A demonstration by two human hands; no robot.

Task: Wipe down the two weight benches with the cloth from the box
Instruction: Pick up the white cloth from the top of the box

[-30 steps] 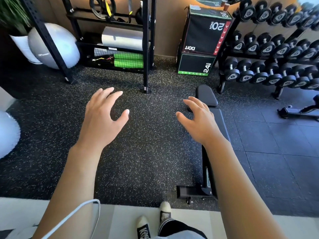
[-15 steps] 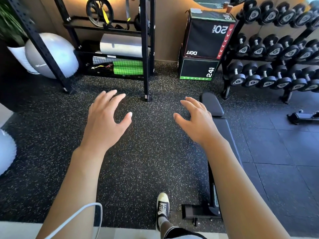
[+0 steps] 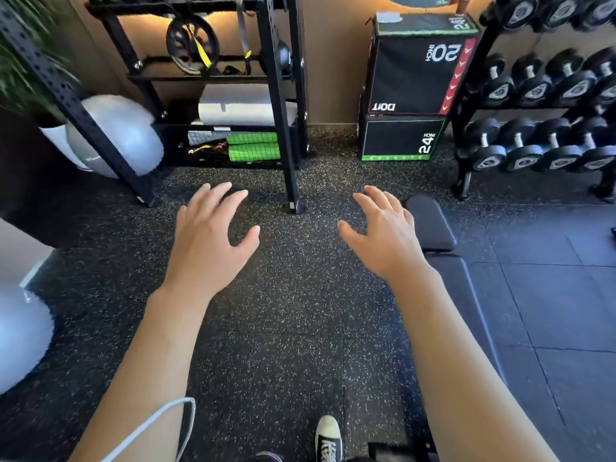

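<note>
A black padded weight bench (image 3: 433, 228) lies on the floor to the right, running toward me, and my right forearm covers much of its length. My right hand (image 3: 383, 235) hovers just left of the bench's far pad with fingers spread, holding nothing. My left hand (image 3: 210, 235) is stretched out over the speckled rubber floor, also spread and empty. A black plyo box (image 3: 413, 75) stands against the far wall with a pale item (image 3: 388, 17) on its top; I cannot tell what that item is. No second bench is in sight.
A black storage rack (image 3: 283, 111) holds rolled mats and straps straight ahead, its post foot close beyond my hands. Several dumbbells fill a rack (image 3: 533, 145) at right. Grey exercise balls (image 3: 116, 135) sit at left. My shoe (image 3: 328, 438) is on the floor below.
I have stepped forward: the rack, plyo box and bench drew closer, and the pale floor strip left the view. Both hands stay spread and empty.
</note>
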